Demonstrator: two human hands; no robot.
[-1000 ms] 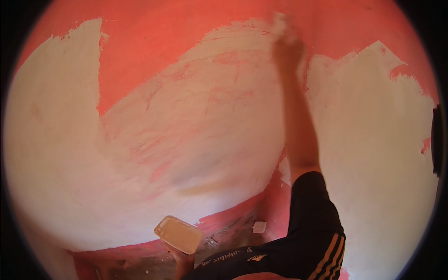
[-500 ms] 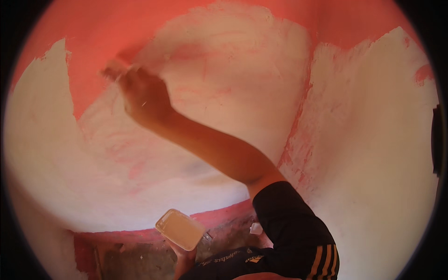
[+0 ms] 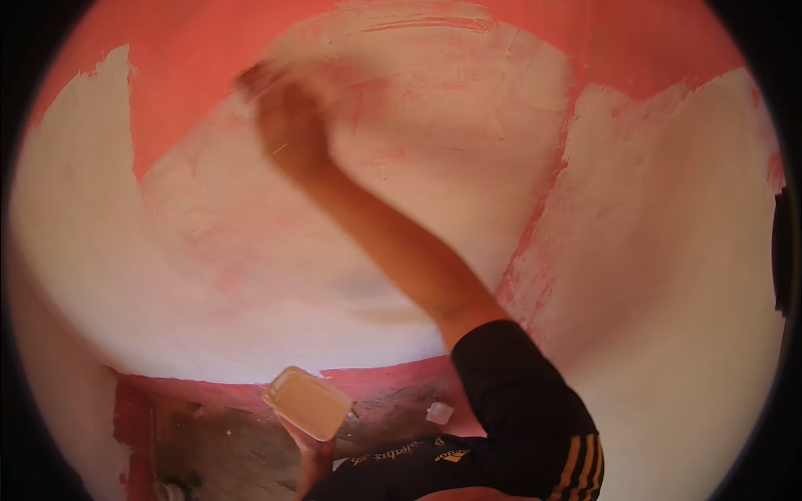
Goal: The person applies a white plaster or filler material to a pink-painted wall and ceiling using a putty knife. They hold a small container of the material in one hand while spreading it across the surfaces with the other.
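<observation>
My left hand [image 3: 312,444], low in the head view, grips a rectangular tub [image 3: 309,404] from below; a smooth cream-coloured paste fills its top. Raised at the far upper left, my right hand [image 3: 291,117] is close to the wall [image 3: 251,267], its fingers curled. Motion smears the fingers and whatever they grip, so that thing's kind does not show. Uneven pale coating covers much of the coral-pink wall, with pink showing through in patches. Ridged streaks mark the upper part of the coating.
A corner line runs down to the right, where another partly coated wall [image 3: 643,234] begins. Below the near wall lies a stained floor [image 3: 225,447] with a small whitish piece [image 3: 439,412] on it. Something dark [image 3: 782,250] stands at the right rim.
My right hand has swept up and to the right along the wall. The tub in my left hand appears slightly farther left and higher, and the view has shifted a little.
</observation>
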